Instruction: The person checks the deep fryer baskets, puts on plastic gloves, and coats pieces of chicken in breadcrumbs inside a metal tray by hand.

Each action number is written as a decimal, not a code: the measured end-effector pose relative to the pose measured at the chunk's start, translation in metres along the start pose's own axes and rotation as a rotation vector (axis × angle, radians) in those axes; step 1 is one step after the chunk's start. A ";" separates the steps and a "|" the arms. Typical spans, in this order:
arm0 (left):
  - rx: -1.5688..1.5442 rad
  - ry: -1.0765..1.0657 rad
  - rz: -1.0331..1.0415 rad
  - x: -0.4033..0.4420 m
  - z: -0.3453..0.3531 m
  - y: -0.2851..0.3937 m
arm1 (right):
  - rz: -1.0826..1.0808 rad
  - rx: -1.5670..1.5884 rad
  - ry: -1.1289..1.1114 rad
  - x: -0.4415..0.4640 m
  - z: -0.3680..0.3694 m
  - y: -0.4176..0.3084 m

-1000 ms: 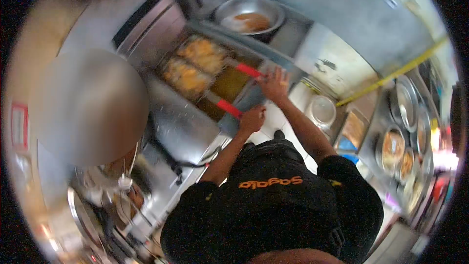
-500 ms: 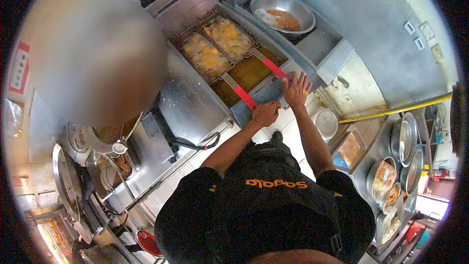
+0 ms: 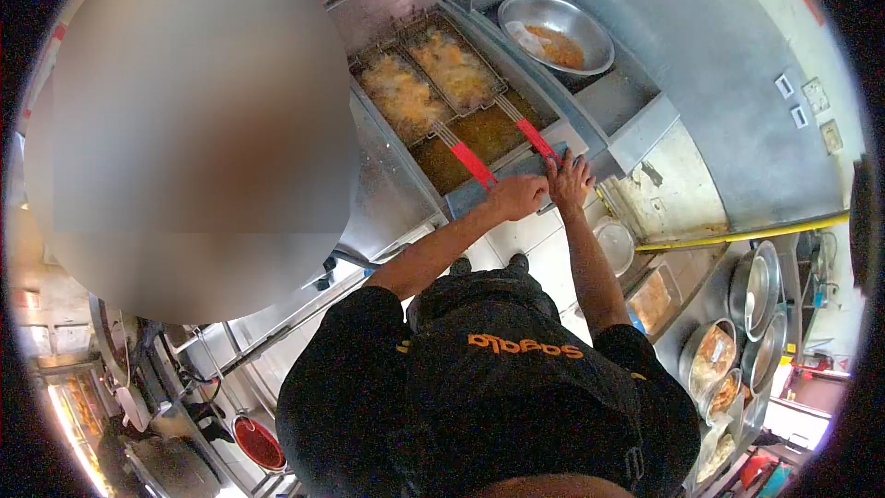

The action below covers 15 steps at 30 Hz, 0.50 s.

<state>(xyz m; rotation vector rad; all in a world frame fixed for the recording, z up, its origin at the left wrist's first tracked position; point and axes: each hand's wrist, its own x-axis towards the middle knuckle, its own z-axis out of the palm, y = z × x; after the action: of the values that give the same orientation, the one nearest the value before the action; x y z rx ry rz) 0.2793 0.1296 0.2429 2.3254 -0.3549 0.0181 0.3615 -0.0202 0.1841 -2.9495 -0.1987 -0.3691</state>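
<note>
Two wire fryer baskets, the left basket (image 3: 403,97) and the right basket (image 3: 457,72), hang side by side in a deep fryer (image 3: 479,149), golden food frothing in them. Their red handles point toward me. My left hand (image 3: 519,196) is closed, fingers curled, by the end of the left handle (image 3: 472,163); whether it grips anything is hidden. At the end of the right handle (image 3: 536,139) is my right hand (image 3: 570,182), open, its fingers apart over the fryer's front edge. I cannot tell if it touches the handle.
A steel bowl (image 3: 581,25) with orange crumbs and white powder stands right of the fryer. Several steel bowls of food, one of them a bowl (image 3: 712,350), sit on the right-hand counter. Left of me is a person (image 3: 194,138), blurred. A yellow pipe (image 3: 737,232) runs along the wall.
My right hand's fingers have drawn in from a flatter spread. My left hand has curled more and lies closer to the right one. The person at left appears larger and nearer.
</note>
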 end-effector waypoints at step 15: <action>-0.022 0.036 -0.161 -0.037 0.051 -0.036 | 0.098 0.242 -0.256 -0.004 -0.065 -0.003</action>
<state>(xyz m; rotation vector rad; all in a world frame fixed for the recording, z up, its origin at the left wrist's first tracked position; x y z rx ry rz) 0.2484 0.1265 0.1771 2.3218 -0.1481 -0.0222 0.3421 -0.0292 0.2455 -2.7439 -0.1195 0.0446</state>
